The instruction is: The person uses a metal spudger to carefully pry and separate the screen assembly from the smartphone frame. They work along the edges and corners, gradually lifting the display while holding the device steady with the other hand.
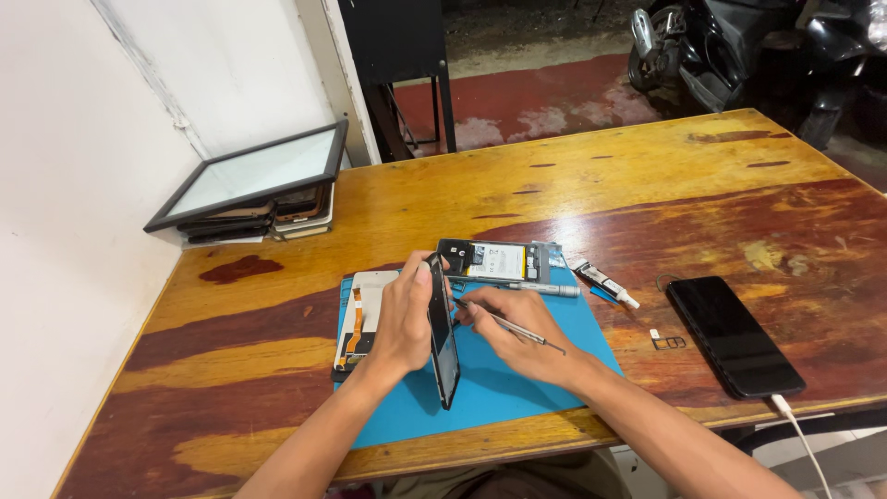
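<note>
While your left hand (404,319) stands the black phone frame (443,333) on its edge over the blue work mat (504,388), its fingers are wrapped closed around the frame's upper half, thumb pressed against the top end. Your right hand (517,333) is pinched tight on a thin metal tool (506,323), whose tip meets the frame just below your left thumb. The frame's lower end rests on the mat, near its front edge. Behind your left hand lies a white display panel (368,314) with an orange flex cable, partly off the mat. Beyond your hands sits an opened phone body (494,261) showing its battery, with a silver screwdriver (531,288) just in front and a small glue tube (605,283) beside it. Well to the right on the wooden table (647,176), a dark phone (735,335) lies face up with a white cable plugged in.
</note>
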Demonstrator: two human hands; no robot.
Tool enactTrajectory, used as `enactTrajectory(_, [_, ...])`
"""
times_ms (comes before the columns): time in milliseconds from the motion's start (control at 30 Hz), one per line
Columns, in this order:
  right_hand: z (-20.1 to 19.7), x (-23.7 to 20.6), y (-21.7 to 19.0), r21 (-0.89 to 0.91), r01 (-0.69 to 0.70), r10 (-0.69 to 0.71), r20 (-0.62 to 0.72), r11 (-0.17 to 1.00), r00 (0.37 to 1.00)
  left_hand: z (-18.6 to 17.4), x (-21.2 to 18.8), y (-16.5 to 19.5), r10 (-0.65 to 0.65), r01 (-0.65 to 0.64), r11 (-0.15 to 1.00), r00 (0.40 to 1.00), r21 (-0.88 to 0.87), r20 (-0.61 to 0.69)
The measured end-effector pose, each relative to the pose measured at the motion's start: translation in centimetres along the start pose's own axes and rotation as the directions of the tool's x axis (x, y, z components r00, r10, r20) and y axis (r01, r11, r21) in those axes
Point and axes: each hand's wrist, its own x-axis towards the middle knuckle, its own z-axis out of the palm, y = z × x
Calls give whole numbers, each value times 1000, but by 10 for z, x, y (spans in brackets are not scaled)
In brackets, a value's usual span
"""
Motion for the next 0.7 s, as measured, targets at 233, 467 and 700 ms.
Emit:
enactTrajectory(233, [0, 1, -1, -35, 11, -9, 55, 999, 998, -1, 0, 0, 12, -12, 1000, 1000, 0, -18])
enactTrajectory(467, [-5, 0, -12, -103, 43, -31, 116, 994, 993, -3, -3, 4, 32, -32, 999, 999, -9, -33])
enactTrajectory(700, [-8, 0, -21, -115, 60, -44, 134, 992, 990, -2, -3, 9, 61, -60, 998, 997, 11, -50])
